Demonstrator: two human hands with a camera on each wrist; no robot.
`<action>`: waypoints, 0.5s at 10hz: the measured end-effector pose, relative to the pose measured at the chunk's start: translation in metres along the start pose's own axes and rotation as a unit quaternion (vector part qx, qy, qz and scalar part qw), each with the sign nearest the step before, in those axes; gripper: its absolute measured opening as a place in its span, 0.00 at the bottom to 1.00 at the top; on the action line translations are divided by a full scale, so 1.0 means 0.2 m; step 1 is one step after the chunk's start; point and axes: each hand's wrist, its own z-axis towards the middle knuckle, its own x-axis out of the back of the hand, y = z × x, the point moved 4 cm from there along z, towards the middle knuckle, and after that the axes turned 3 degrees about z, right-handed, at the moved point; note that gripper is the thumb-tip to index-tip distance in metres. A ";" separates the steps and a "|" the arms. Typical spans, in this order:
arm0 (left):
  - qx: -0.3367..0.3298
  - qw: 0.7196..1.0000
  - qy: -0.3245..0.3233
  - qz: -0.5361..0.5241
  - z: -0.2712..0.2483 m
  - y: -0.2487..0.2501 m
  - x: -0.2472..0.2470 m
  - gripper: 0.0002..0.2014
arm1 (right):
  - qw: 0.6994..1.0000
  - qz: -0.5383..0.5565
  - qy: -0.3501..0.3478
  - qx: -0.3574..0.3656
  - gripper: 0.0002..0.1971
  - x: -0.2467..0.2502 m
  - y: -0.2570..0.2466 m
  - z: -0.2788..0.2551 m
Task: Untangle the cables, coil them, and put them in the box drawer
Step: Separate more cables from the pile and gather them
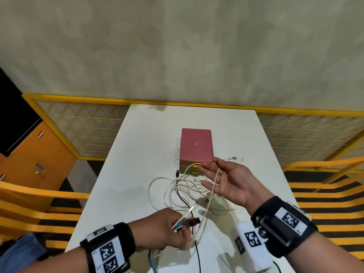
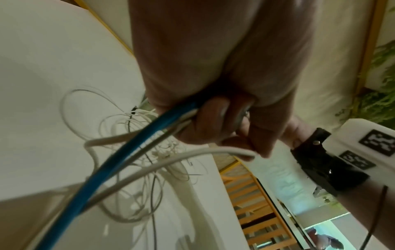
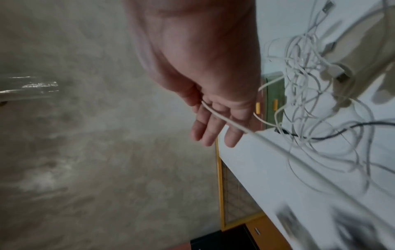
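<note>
We are looking down on a white table (image 1: 137, 154) running toward 12 o'clock, with yellow mesh fencing (image 1: 82, 131) behind it and an orange cabinet (image 1: 33, 154) at 9 o'clock. Near the table's middle the box (image 1: 197, 144) is standing, pink on top, with green drawer fronts and yellow pulls facing us; both drawers are appearing closed. At 6 o'clock of the box, a tangle of white cables (image 1: 183, 190) is lying on the table, with one black cable (image 1: 182, 198) running through it toward us. At 3 o'clock of the tangle, our right hand (image 1: 226, 180) is hovering palm inward, its fingers (image 3: 210, 128) straight and lightly spread; a single white cable (image 3: 222, 118) is lying across them, and it is passing between the thumb and the fingers. At 7 o'clock of the tangle, our left hand (image 1: 163, 229) is holding a bundle of cable ends: its fingers (image 2: 213, 118) are curling round a blue cable (image 2: 128, 152) and several white ones, plugs (image 1: 189, 213) sticking out past the knuckles.
</note>
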 end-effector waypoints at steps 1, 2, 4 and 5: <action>0.036 0.999 -0.019 -0.002 -0.04 -0.08 0.01 0.06 | 0.999 -0.034 0.017 0.013 0.09 0.03 -0.05 -0.05; 0.025 0.996 0.054 -0.061 -0.04 -0.09 0.08 0.02 | 0.996 -0.092 0.000 0.018 0.10 0.04 -0.02 -0.13; -0.052 0.915 0.217 -0.337 -0.03 0.01 0.32 0.13 | 0.973 -0.184 -0.111 -0.082 0.09 0.24 0.35 -0.41; -0.099 0.891 0.233 -0.377 -0.05 0.09 0.41 0.18 | 0.924 -0.366 -0.081 -0.077 0.13 0.81 0.67 -0.47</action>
